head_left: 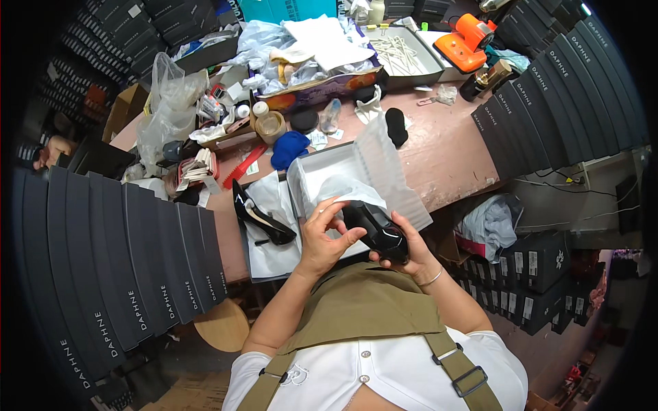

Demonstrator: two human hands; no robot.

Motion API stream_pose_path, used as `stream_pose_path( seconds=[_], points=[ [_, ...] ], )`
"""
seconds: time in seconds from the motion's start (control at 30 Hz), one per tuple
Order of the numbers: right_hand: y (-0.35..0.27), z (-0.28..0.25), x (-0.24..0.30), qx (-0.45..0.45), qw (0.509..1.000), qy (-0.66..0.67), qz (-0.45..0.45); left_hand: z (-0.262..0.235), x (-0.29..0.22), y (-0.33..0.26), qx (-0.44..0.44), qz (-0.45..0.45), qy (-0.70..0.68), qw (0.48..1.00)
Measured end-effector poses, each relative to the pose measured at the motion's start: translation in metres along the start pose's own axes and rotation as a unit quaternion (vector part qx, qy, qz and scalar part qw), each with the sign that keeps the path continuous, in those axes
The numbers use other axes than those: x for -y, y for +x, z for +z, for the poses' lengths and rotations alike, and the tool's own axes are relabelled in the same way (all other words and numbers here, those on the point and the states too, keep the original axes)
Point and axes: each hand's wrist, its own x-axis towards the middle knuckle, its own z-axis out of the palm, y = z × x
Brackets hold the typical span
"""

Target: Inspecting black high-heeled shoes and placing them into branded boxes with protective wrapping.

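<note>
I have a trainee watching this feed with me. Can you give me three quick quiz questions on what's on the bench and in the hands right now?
1. True or false: the right hand holds a black shoe.
2. Where does the second black shoe lie? A) in the open box B) on white paper left of the box C) on the orange tool
3. Fill in: the left hand pinches white ____ at the shoe's opening.

Key: 1 true; 2 B; 3 paper.
</note>
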Motion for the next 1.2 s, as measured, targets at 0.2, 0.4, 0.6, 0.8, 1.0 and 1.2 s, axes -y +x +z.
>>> stream_pose_path(
  seconds=[0.2, 0.4, 0.6, 0.8, 1.0, 1.2],
  points=[
    [0.005, 0.001, -0.004, -0.010, 1.000, -0.027, -0.006, 0.010, -0.010, 0.015, 0.001, -0.008, 0.060, 0.998],
    [0.006, -0.010, 0.000, 0.027, 0.999, -0.039, 0.021, 0.007, 0.012, 0.020, -0.079, -0.035, -0.023, 0.996],
    [-0.021, -0.030, 0.031, 0.056, 0.984, -0.166, -0.020, -0.038, -0.002, 0.032, -0.115, 0.006, 0.095, 0.989],
    [-0.015, -0.029, 0.030, 0.135, 0.990, -0.046, 0.016, -0.040, -0.024, 0.041, -0.053, 0.146, 0.247, 0.956],
    [-0.008, -0.021, 0.022, 0.136, 0.990, -0.012, 0.024, -0.041, -0.020, 0.043, -0.037, 0.194, 0.264, 0.944],
    [-0.012, -0.024, 0.020, 0.148, 0.984, -0.094, -0.025, -0.035, -0.036, 0.029, 0.044, 0.251, 0.218, 0.942]
  ],
)
